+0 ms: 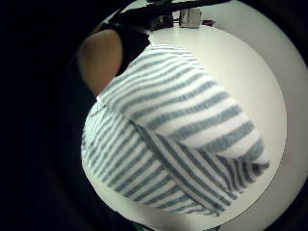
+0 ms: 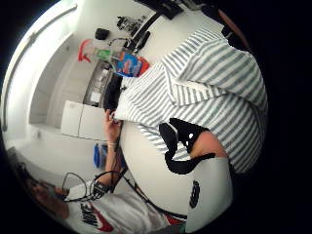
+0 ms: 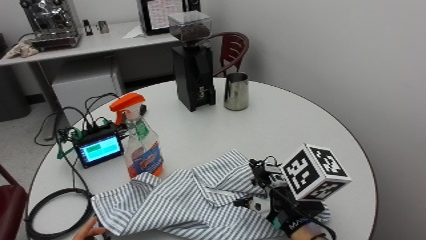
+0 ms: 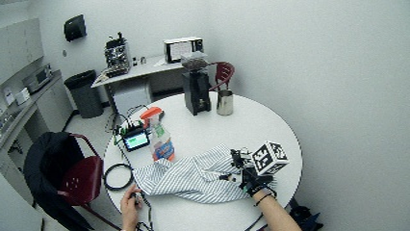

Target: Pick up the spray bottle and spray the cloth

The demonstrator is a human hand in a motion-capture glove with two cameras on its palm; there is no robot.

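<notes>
Two hands: both are at the near edge of the round white desk [image 3: 293,120], one at each end of the cloth.
Bare hand [image 3: 90,231]: it touches the left corner of the cloth.
Small screen [image 3: 98,149]: it stands left of the spray bottle, with cables around it.
Spray bottle [image 3: 140,140]: it stands upright on the desk, orange trigger head on top, just behind the left part of the cloth; no hand touches it.
Cloth [image 3: 193,202]: striped blue and white, it lies crumpled and spread on the desk, between the two hands.
Grinder [image 3: 193,65]: black, it stands at the far side of the desk, with a metal jug [image 3: 235,91] beside it.
Right hand [image 3: 283,210]: gloved, it rests on the right end of the cloth; I cannot tell if the fingers grasp it or lie released.
</notes>
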